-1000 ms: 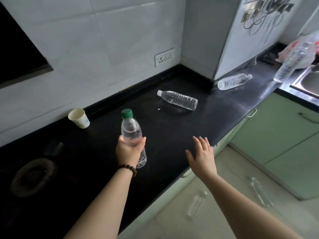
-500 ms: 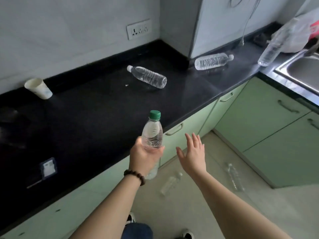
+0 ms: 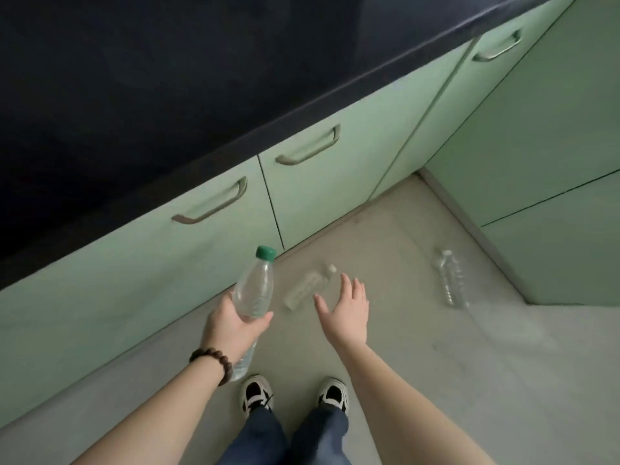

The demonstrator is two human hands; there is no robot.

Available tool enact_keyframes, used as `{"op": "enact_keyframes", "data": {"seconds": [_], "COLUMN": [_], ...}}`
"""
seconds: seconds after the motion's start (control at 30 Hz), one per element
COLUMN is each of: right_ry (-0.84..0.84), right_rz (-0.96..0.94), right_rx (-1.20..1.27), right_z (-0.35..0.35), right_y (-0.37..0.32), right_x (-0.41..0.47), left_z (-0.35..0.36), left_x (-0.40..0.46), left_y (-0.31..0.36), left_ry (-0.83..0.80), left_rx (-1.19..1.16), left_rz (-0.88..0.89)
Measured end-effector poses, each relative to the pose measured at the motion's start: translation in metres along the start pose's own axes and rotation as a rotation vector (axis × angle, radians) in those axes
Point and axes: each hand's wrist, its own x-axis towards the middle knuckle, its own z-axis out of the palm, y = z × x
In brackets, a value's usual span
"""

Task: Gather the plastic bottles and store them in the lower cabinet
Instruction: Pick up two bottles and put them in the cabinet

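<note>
Standing at: pale green lower cabinet doors [image 3: 302,203], all shut, under a black stone countertop [image 3: 167,78].
Left hand [image 3: 235,325]: clamped round the clear plastic bottle with the green cap [image 3: 255,290], held tilted above the floor.
Right hand [image 3: 345,307]: empty, fingers spread apart, hovering over the grey floor [image 3: 469,364].
Floor bottles: one clear white-capped plastic bottle [image 3: 310,286] lies just beyond the right hand; a second clear ribbed plastic bottle [image 3: 451,278] lies well apart, near the corner cabinet.
Progress: early, in my judgement. One bottle in hand; none stored; no door opened.
Remaining: floor bottles to gather, a door to open, bottles to place inside.
Change from earlier frame: view has dropped from countertop to floor; countertop bottles are now out of sight; the left-hand grip is unchanged; the right hand has lowered toward the nearer floor bottle.
</note>
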Motion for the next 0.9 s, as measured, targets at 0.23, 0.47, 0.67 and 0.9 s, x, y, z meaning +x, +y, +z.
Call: {"op": "enact_keyframes", "data": {"seconds": [0.23,0.47,0.67,0.9], "right_ry": [-0.102,-0.051,0.055,0.032], "right_rz": [0.196,0.254,0.315,0.222], "right_rx": [0.189,0.246,0.215,0.271], "right_z": [0.158,0.28,0.336,0.335], "right_y": [0.074,0.118,0.133,0.138], "right_x": [0.111,0.224,0.271,0.276], "left_z": [0.112,0.203,0.237,0.238], "left_x": [0.105,0.205,0.242,0.24], "left_y": [-0.11,-0.172,-0.195,-0.203], "left_ry": [0.052,0.055,0.034,0.013], "left_rx": [-0.002,-0.046,-0.138,-0.157], "left_rz": [-0.061,-0.03,0.01,0.033]}}
